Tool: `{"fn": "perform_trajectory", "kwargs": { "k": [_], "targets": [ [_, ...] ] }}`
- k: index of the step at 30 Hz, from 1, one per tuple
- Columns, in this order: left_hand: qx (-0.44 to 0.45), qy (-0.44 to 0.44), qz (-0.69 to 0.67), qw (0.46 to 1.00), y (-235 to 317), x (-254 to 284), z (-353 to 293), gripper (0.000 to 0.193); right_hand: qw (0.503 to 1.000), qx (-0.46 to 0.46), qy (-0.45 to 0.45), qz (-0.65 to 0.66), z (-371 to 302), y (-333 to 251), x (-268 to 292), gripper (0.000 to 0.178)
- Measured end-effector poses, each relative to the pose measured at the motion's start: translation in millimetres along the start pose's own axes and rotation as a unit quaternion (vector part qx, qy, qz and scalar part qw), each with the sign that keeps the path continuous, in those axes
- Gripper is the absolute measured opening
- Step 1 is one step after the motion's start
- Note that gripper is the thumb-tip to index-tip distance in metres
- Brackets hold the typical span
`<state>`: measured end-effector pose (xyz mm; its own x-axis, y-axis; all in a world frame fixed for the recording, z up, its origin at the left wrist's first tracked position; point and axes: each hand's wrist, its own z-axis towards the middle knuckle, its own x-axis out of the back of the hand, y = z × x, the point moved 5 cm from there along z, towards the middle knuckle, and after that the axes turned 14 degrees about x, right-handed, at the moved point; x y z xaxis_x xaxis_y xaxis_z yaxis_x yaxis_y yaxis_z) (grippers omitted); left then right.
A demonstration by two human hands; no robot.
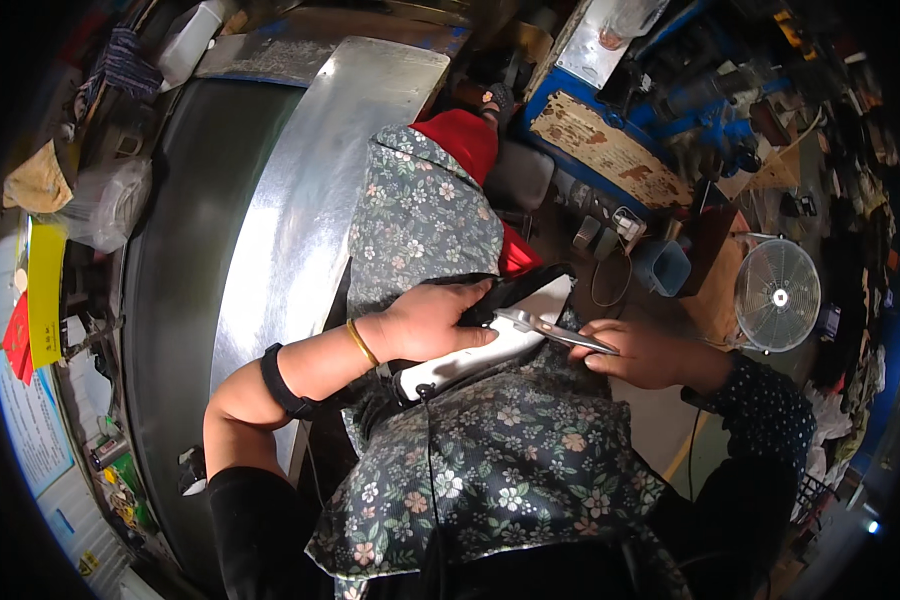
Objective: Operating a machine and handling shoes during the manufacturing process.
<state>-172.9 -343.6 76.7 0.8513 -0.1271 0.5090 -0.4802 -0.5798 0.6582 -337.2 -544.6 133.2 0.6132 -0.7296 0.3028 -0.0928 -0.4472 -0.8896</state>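
Across my lap lies a long white piece [475,362] with dark, soft-looking material along its far edge. My left hand [425,322] presses on it, the thumb along the white surface and the fingers bent over the dark edge. In my right hand [642,352] is a silver metal hand tool [560,332], its wide, rounded end over the white piece near my left thumb. Its exact kind is hard to make out. Beneath is a floral apron [490,470] covering my lap. A thin black cord [430,440] runs down from a small dark clip at the white piece's near end.
A shiny metal sheet [300,220] curves along my left, beside a dark belt-like surface [190,250]. To the right are a round fan [778,296], a blue-grey bin [662,268] and a blue-framed machine [610,150]. Cluttered goods line the far right.
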Motion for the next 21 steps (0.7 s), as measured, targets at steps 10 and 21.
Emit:
{"fn": "perform_trajectory", "kwargs": {
  "k": [10, 21],
  "targets": [
    [-0.003, 0.033, 0.023, 0.999, 8, -1, -2, 0.083, 0.986, -0.068, -0.111, -0.101, 19, 12, 25, 0.036],
    [-0.054, 0.089, 0.014, 0.995, 23, -7, 2, 0.090, 0.891, 0.235, 0.165, -0.351, 23, 85, -14, 0.023]
  ]
}}
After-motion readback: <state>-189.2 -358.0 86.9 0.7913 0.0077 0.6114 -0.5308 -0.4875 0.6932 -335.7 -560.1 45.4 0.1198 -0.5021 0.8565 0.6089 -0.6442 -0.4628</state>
